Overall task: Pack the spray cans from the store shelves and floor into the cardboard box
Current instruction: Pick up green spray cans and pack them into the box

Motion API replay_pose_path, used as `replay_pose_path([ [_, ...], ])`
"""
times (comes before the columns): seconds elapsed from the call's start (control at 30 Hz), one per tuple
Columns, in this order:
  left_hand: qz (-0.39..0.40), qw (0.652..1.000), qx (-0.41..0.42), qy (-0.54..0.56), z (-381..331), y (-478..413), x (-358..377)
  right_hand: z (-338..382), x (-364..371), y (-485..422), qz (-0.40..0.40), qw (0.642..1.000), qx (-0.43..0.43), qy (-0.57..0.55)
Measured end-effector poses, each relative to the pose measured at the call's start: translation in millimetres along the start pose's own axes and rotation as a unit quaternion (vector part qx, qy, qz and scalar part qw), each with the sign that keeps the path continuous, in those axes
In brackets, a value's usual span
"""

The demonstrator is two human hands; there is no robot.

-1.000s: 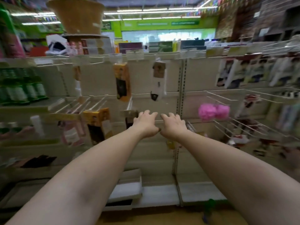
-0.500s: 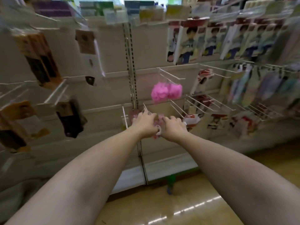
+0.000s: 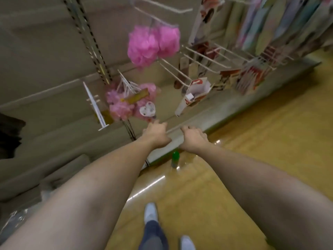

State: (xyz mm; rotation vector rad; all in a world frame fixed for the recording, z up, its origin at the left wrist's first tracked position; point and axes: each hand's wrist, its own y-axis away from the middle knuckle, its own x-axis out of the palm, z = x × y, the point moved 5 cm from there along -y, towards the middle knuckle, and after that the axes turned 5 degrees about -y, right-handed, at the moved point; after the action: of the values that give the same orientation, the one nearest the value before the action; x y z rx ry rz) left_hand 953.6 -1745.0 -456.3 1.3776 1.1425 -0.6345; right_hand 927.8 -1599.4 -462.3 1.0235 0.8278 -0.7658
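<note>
While your left hand (image 3: 156, 135) and right hand (image 3: 193, 140) hover empty, fingers (image 3: 161, 124) loosely curled, the small green-capped spray can (image 3: 175, 158) waits unpacked on the glossy yellow floor (image 3: 252, 159) at frame centre.

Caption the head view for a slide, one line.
Left hand and right hand, empty, extend over a green-capped spray can standing on the floor by the shelf base.
</note>
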Motion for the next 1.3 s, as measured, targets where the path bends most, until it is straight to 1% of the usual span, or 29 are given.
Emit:
replay_pose_path([
  [0.2,0.051,0.998,0.007,0.039,20,-39,50,-13,59,-40,0.049,0.998,0.038,0.003],
  [0.33,0.062,0.997,-0.002,0.049,32,-72,93,-27,106,-75,0.074,0.996,0.036,0.016],
  [0.4,0.063,0.996,-0.013,0.059,36,-93,120,-38,129,-98,0.074,0.997,0.029,0.022],
  [0.5,0.066,0.995,-0.031,0.069,42,-124,175,-62,174,-134,0.07,0.997,0.019,0.021],
  [0.7,0.073,0.996,-0.004,0.057,53,-182,302,-106,284,-205,0.087,0.996,0.02,0.018],
  [0.8,0.072,0.995,0.003,0.062,57,-216,350,-122,325,-244,0.074,0.997,0.009,0.029],
  [0.9,0.066,0.995,0.015,0.069,62,-247,390,-134,365,-278,0.08,0.996,0.013,0.045],
  [0.97,0.054,0.996,0.015,0.071,70,-266,411,-138,390,-296,0.091,0.995,0.022,0.045],
  [1.1,0.034,0.997,0.003,0.064,86,-298,438,-141,428,-319,0.098,0.994,0.013,0.046],
  [1.23,0.028,0.998,0.009,0.06,90,-312,453,-145,438,-332,0.062,0.997,-0.004,0.051],
  [1.3,0.021,0.998,0.015,0.059,89,-314,455,-145,435,-336,0.042,0.998,-0.019,0.037],
])
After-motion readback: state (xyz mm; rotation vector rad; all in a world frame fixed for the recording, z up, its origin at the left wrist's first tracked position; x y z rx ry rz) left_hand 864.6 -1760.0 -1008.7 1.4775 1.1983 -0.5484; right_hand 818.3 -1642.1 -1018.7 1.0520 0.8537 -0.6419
